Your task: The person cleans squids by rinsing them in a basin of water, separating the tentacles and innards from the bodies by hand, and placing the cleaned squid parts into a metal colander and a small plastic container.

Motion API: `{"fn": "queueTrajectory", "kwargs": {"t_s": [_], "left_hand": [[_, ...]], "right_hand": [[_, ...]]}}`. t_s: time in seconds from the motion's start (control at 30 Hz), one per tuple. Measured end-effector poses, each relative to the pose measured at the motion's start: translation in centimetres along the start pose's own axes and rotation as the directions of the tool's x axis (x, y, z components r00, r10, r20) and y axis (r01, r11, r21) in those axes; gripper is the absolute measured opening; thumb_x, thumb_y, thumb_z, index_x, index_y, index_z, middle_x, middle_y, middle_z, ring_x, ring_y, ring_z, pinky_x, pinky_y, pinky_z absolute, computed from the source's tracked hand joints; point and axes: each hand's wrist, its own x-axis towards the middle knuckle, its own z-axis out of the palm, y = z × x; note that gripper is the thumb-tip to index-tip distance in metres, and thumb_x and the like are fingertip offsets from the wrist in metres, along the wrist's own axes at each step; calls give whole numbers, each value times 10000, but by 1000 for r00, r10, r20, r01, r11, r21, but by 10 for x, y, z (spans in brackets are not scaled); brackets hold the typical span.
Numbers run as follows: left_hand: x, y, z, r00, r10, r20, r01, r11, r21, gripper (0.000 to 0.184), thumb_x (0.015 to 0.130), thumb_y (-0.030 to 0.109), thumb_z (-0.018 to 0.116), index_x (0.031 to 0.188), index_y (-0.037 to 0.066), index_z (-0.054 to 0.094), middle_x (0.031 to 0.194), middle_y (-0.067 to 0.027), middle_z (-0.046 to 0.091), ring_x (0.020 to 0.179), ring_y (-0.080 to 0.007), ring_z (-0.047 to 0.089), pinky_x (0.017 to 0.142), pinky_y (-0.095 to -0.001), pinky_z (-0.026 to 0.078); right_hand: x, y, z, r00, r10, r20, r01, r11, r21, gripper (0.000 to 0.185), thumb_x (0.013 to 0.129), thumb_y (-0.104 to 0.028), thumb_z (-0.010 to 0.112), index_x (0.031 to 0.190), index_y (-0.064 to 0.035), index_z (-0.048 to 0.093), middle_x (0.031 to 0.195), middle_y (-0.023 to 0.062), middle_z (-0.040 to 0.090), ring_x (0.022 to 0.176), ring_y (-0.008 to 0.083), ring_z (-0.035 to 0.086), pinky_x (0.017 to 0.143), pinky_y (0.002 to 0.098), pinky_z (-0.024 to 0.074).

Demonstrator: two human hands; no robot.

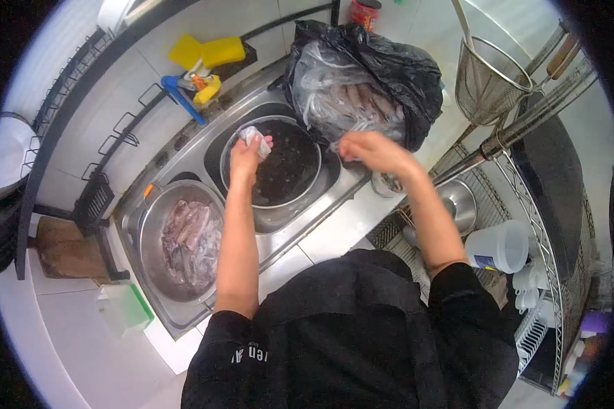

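Observation:
My left hand is closed around a pale, whitish piece of squid above a round metal pot of dark liquid. My right hand is curled shut at the pot's right, beside the lower edge of a black plastic bag. What its fingers pinch, if anything, is too small to make out. Several squid lie in clear plastic inside that bag. In the left sink basin, a metal colander-like bowl holds more pinkish-grey squid.
Yellow sponges and a blue-handled tool lie behind the sink. A small container stands below my right wrist. A mesh strainer hangs at right over a wire rack with a white bucket. A green-edged plastic box is at left.

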Motion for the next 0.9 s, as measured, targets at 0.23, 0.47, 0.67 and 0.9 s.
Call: {"fn": "queueTrajectory", "kwargs": {"t_s": [0.23, 0.47, 0.67, 0.9], "left_hand": [[-6, -11, -11, 970, -57, 237, 13, 983, 183, 261, 912, 95, 462, 1147, -15, 445, 969, -157, 623, 863, -227, 621, 799, -318, 485], [20, -97, -73, 907, -353, 231, 268, 905, 330, 184, 881, 38, 466, 1047, -23, 515, 932, -126, 633, 845, -204, 609, 758, -309, 484], [49, -145, -87, 922, -369, -116, 351, 674, 650, 527, 740, 452, 604, 976, -19, 622, 945, -171, 640, 869, -254, 612, 734, -363, 446], [45, -150, -67, 922, -78, -380, 343, 622, 704, 339, 762, 280, 564, 912, -12, 645, 952, -265, 601, 946, -395, 574, 842, -440, 440]], "right_hand": [[-45, 2, -33, 822, 566, 57, -402, 648, -647, 322, 849, -263, 471, 882, 10, 637, 815, 195, 637, 753, 338, 609, 700, 375, 464], [-40, -19, -56, 847, 532, 10, -386, 627, -677, 281, 832, -272, 541, 908, -22, 644, 845, 205, 623, 770, 336, 620, 679, 405, 463], [72, 19, 60, 997, 63, -36, -61, 996, 59, 262, 841, -247, 572, 943, -13, 631, 849, 120, 661, 706, 216, 615, 639, 339, 472], [201, 181, 229, 751, 540, -381, -563, 824, 59, 361, 882, -238, 501, 1120, 27, 554, 1094, 175, 591, 1038, 273, 541, 871, 354, 399]]}}
